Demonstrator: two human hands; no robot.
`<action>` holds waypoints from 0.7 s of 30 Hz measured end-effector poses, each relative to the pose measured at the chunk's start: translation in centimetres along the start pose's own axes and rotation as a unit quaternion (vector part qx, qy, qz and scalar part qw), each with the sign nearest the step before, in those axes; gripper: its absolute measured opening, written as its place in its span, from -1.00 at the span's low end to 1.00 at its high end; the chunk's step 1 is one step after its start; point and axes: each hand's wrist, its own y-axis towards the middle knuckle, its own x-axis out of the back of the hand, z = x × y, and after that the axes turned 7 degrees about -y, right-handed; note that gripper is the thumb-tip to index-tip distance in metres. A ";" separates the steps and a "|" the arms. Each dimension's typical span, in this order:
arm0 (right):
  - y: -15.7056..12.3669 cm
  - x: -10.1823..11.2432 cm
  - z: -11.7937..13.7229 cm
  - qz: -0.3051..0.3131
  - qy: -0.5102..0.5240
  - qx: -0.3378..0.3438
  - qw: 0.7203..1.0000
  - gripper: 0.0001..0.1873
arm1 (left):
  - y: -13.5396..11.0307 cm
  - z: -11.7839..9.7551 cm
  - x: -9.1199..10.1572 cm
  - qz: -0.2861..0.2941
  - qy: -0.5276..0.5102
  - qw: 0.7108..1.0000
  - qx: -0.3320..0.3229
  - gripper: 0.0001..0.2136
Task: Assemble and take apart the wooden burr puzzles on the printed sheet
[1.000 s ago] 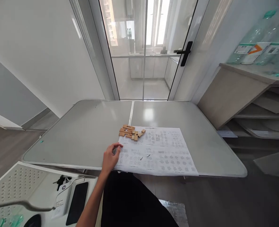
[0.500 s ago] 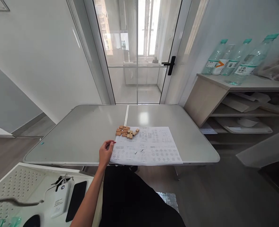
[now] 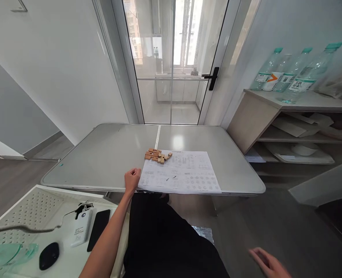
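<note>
My left hand (image 3: 132, 180) rests on the near edge of the grey folding table (image 3: 107, 154), its fingers curled closed against the left edge of a printed paper sheet (image 3: 185, 173). Whether it pinches the sheet I cannot make out. A small heap of wooden blocks (image 3: 157, 155) lies at the sheet's far left corner, well beyond the hand. My right hand (image 3: 268, 263) shows at the bottom right, low over the floor, fingers stretched out and holding nothing.
At my left stands a white perforated side table (image 3: 23, 208) with a power bank (image 3: 82, 230), a black phone (image 3: 98, 234), a mouse (image 3: 48, 255) and keys. On the right, a wooden shelf unit (image 3: 275, 116) carries water bottles (image 3: 289, 73). A glass door (image 3: 173, 61) lies behind.
The view has pulled back from the table. My left hand's fingers have curled in at the sheet's edge. My right hand has come into view at the bottom right.
</note>
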 end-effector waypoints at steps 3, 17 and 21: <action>1.9 1.5 2.2 -0.006 -0.016 0.076 0.997 -0.43 | -0.1 0.0 -0.1 0.011 0.009 1.000 -0.006 -0.63; 13.5 1.3 16.6 -0.158 -0.059 0.343 0.924 -0.66 | -0.2 -0.8 -0.7 0.077 0.156 0.980 -0.098 -0.72; 17.6 -1.1 18.0 -0.196 -0.059 0.320 0.925 -0.80 | 1.7 -1.6 -1.8 0.134 0.222 0.951 -0.171 -0.64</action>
